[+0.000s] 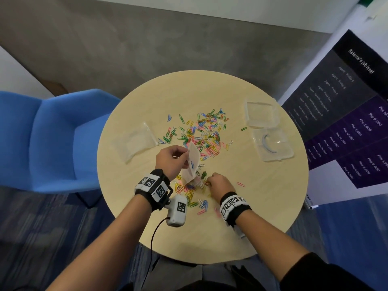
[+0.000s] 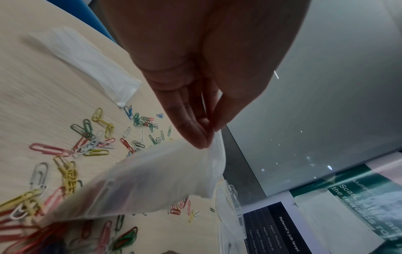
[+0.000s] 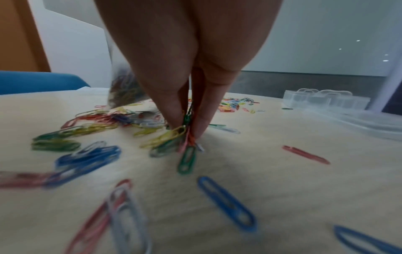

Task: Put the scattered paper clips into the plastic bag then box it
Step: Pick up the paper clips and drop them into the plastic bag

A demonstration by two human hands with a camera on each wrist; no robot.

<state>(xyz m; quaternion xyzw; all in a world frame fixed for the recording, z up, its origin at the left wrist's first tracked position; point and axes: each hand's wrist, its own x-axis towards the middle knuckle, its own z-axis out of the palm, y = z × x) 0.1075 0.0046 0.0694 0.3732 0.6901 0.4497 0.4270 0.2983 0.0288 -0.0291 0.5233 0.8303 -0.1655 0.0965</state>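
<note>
Coloured paper clips [image 1: 204, 131] lie scattered over the round wooden table [image 1: 262, 196], with a second patch near my hands [image 1: 189, 192]. My left hand [image 1: 174, 158] pinches the top edge of a clear plastic bag [image 1: 193, 162], holding it upright; its lower end, with some clips inside, rests on the table. The wrist view shows my left fingertips [image 2: 203, 137] pinching the bag's rim [image 2: 152, 180]. My right hand [image 1: 218, 182] sits just right of the bag's bottom and pinches a small bunch of clips [image 3: 185, 137] against the table. A clear plastic box [image 1: 271, 147] stands open at the right.
The box's lid or a second clear box [image 1: 261, 115] lies behind the first one. Another empty plastic bag [image 1: 136, 141] lies flat at the table's left. A blue chair [image 1: 52, 139] stands to the left, a printed banner [image 1: 346, 114] to the right.
</note>
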